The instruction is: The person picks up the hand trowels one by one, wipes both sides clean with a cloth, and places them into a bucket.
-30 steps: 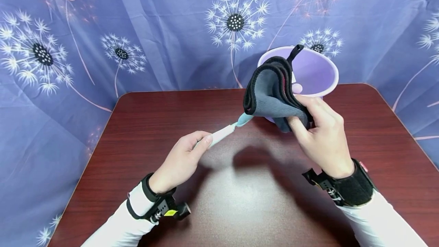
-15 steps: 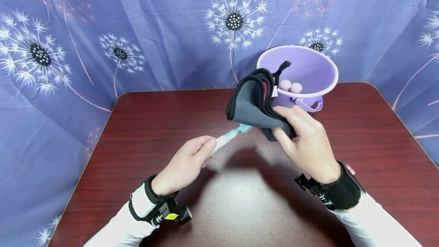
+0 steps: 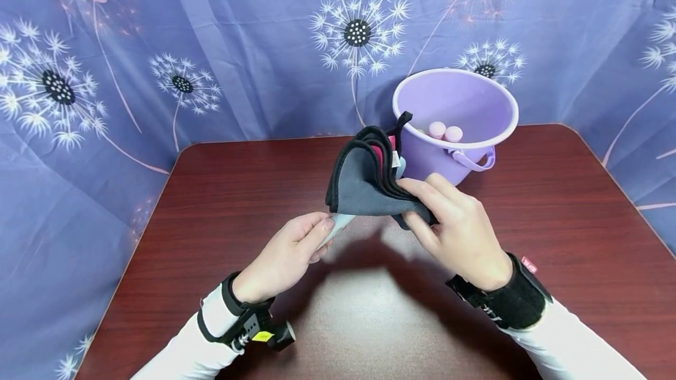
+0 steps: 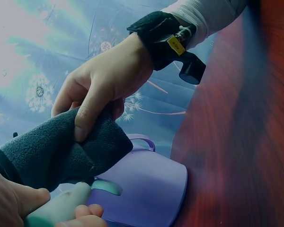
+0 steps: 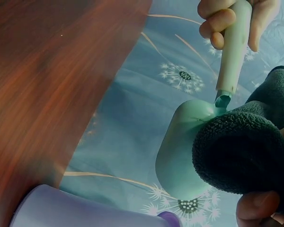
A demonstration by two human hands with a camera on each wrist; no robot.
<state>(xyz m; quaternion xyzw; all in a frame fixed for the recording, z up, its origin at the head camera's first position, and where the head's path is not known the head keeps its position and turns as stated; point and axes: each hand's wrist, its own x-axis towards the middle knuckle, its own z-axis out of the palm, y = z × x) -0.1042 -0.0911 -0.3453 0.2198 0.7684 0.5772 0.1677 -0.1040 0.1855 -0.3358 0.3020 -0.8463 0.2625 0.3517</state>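
Note:
My left hand (image 3: 285, 257) grips the pale handle of a mint-green utensil (image 3: 341, 224) that has a broad, smooth, spatula-like head. The right wrist view shows its rounded head (image 5: 177, 151) and narrow neck. Folded grey cloth (image 3: 361, 183), with black edging, a black loop, a white tag and pink inside, is pinched in my right hand (image 3: 462, 236). The cloth lies against the utensil near its neck and hides much of it in the head view. Both things are held above the table.
A purple bucket (image 3: 422, 154) stands behind my right hand, its handle (image 3: 477, 163) hanging at the front. Two pale pink rounded ends (image 3: 445, 131) show inside. The dark red table (image 3: 237, 186) meets a blue dandelion-print curtain (image 3: 264, 63) at the back.
My right hand has brought the cloth left and down, toward my left hand, along the utensil. The bucket's front and its contents have come into view.

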